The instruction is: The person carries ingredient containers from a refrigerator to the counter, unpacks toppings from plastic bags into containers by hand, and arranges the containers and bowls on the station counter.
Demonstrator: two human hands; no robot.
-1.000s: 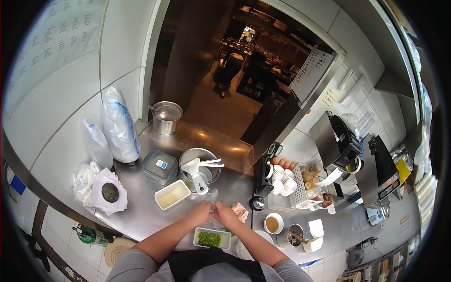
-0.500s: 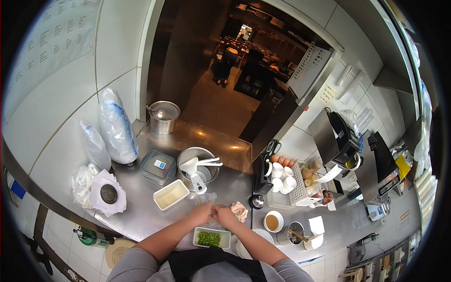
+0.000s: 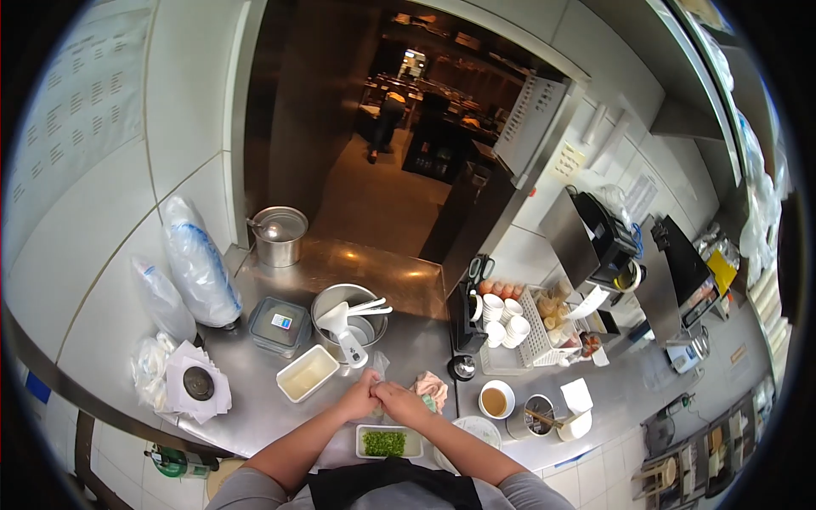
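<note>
My left hand (image 3: 361, 396) and my right hand (image 3: 401, 403) meet over the steel counter, fingers closed on a clear plastic bag (image 3: 380, 364). Part of the bag sticks up beyond the fingers; the rest is mostly hidden by them. Just below, nearest my apron, sits a white tray (image 3: 415, 445) with chopped green herbs (image 3: 384, 443) in it. A crumpled pinkish cloth (image 3: 431, 389) lies right of my right hand. To the left of my hands stands a white rectangular container (image 3: 293, 393) with something pale inside.
A steel bowl (image 3: 320, 299) holds white utensils, beside a lidded container (image 3: 270, 338). On the right are a bowl of brown liquid (image 3: 495, 399), a steel canister (image 3: 520, 425) and a basket of cups (image 3: 503, 364). A pot (image 3: 280, 251) stands by the pass opening, with a person beyond.
My hands have come closer together, and the bag now rises above the fingers. The whole view has shifted slightly. The distant person has changed position.
</note>
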